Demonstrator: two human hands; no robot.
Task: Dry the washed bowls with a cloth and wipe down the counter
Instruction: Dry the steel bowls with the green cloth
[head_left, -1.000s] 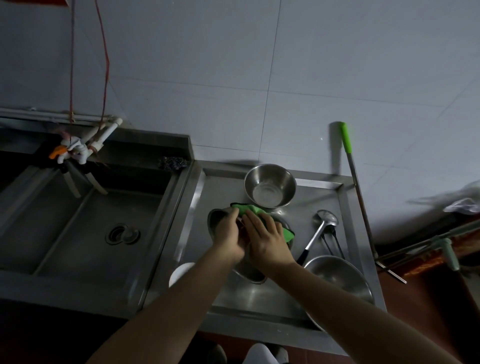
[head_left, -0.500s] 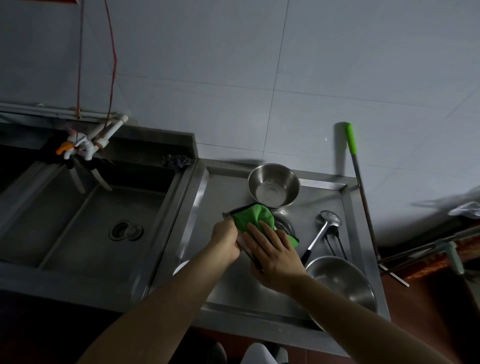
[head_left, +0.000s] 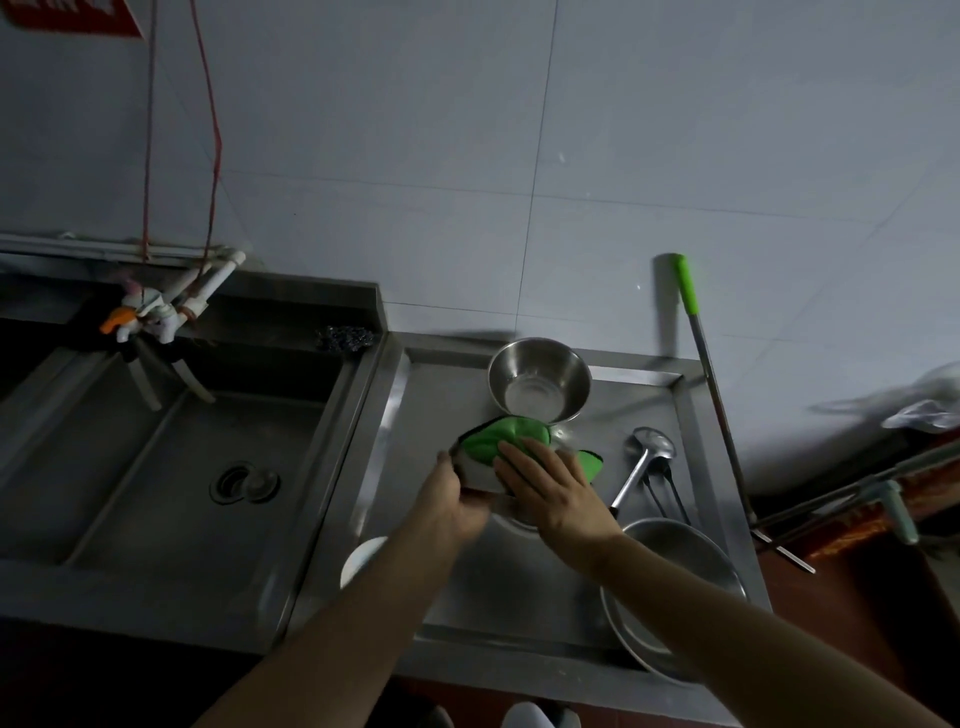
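Over the middle of the steel counter, my left hand grips a small steel bowl by its left side and holds it tilted. A green cloth is draped over the bowl's top. My right hand lies on the cloth with fairly straight fingers and presses it against the bowl; its thumb is hidden. A second steel bowl stands upright just behind. A large steel bowl sits at the front right, partly under my right forearm.
A ladle and thin utensils lie right of the hands. A white dish shows beside my left forearm. The sink with its tap is on the left. A green-gripped pole leans on the wall.
The cloth has bunched up over the bowl's top edge and my right hand has slid across it. The held bowl has turned in my left hand.
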